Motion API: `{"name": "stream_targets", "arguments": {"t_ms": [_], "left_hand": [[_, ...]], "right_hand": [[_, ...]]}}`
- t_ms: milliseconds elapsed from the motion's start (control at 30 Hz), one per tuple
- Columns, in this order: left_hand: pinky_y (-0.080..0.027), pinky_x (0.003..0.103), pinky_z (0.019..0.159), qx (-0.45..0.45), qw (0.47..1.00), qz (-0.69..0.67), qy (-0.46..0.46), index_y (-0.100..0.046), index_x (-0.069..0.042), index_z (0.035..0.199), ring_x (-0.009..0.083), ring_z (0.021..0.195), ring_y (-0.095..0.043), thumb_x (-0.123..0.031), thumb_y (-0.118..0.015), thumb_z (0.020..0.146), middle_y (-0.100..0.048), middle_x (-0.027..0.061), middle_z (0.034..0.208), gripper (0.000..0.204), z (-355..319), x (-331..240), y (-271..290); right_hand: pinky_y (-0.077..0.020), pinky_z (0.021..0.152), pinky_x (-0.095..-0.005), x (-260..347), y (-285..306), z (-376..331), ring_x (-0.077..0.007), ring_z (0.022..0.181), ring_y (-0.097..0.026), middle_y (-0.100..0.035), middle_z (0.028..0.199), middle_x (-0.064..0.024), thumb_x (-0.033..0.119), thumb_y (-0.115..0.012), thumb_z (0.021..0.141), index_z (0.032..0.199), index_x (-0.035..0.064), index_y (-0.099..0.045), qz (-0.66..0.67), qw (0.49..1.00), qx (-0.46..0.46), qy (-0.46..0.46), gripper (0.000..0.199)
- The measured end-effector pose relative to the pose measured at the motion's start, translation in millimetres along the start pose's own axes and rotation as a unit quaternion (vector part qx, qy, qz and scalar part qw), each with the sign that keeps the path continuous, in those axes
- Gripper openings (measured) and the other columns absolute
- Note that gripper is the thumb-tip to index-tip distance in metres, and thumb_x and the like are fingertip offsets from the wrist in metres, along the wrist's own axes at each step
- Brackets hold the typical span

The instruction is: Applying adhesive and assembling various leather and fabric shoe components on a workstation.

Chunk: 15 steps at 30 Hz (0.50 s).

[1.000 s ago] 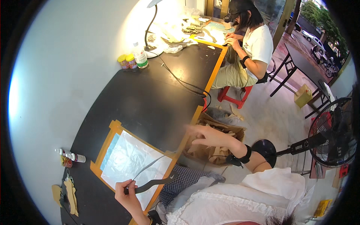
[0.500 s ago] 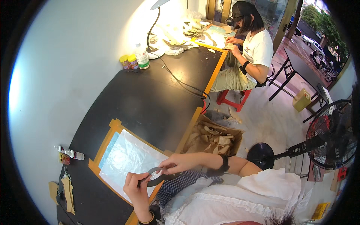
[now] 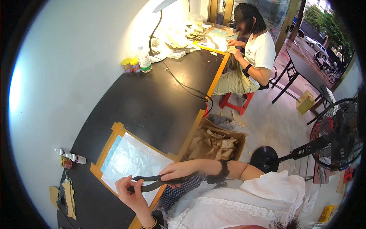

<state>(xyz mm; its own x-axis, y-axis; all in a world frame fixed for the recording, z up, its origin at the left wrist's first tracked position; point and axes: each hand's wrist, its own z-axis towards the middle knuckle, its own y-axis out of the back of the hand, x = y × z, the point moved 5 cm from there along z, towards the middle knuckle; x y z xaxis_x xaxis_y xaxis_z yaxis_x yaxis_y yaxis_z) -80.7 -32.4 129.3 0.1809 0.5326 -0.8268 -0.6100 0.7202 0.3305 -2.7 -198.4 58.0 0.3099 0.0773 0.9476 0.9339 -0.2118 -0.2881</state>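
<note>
My left hand (image 3: 132, 194) pinches one end of a dark, narrow, flexible strip (image 3: 152, 186), with the fingers bent round it. The strip bows into a long, thin loop. My right hand (image 3: 178, 170) grips it farther along, and part of it disappears behind that hand and wrist. Both hands hang over the near right part of a shiny, wrinkled translucent sheet (image 3: 129, 154). A light blue piece (image 3: 111, 155) shows beneath the sheet's left side, and tan tape (image 3: 103, 154) frames it on the black table (image 3: 148, 99).
White bottles (image 3: 78, 158) and a small jar (image 3: 65, 163) stand at left, near tan cut pieces (image 3: 69, 198). A desk lamp (image 3: 155, 55) lights the far end, where a person (image 3: 259, 49) sits working. Right of the table are a scrap-filled box (image 3: 225, 147) and a fan (image 3: 335, 135).
My left hand has moved left and slightly down, away from my right hand. The strip's rounded loop is drawn out longer and flatter between them.
</note>
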Motion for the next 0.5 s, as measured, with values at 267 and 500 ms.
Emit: {"name": "stream_targets", "arguments": {"t_ms": [267,500], "left_hand": [[-0.048,0.026,0.08,-0.038,0.992,-0.118,0.027,-0.044,-0.004,0.134,0.0187,0.103,-0.057,-0.005,-0.072,0.082,-0.051,0.0131,0.122,0.059,-6,10,-3],[-0.046,0.038,0.101,0.222,0.899,-0.302,0.225,-0.039,0.006,0.14,0.0287,0.12,-0.056,-0.02,-0.054,0.1,-0.054,0.0227,0.131,0.05,-30,27,-42]], "right_hand": [[-0.0481,0.055,-0.0233,5,1,1,-0.0092,0.059,-0.059,-0.061,0.07,-0.0037,0.021,-0.057,0.097,0.091,-0.0002,-0.057,-0.031,0.997,-0.053,0.045,0.022],[-0.053,0.061,-0.0258,1,1,5,-0.0122,0.062,-0.064,-0.066,0.072,-0.0065,0.018,-0.06,0.095,0.094,-0.0023,-0.064,-0.002,0.995,-0.088,0.05,0.021]]}}
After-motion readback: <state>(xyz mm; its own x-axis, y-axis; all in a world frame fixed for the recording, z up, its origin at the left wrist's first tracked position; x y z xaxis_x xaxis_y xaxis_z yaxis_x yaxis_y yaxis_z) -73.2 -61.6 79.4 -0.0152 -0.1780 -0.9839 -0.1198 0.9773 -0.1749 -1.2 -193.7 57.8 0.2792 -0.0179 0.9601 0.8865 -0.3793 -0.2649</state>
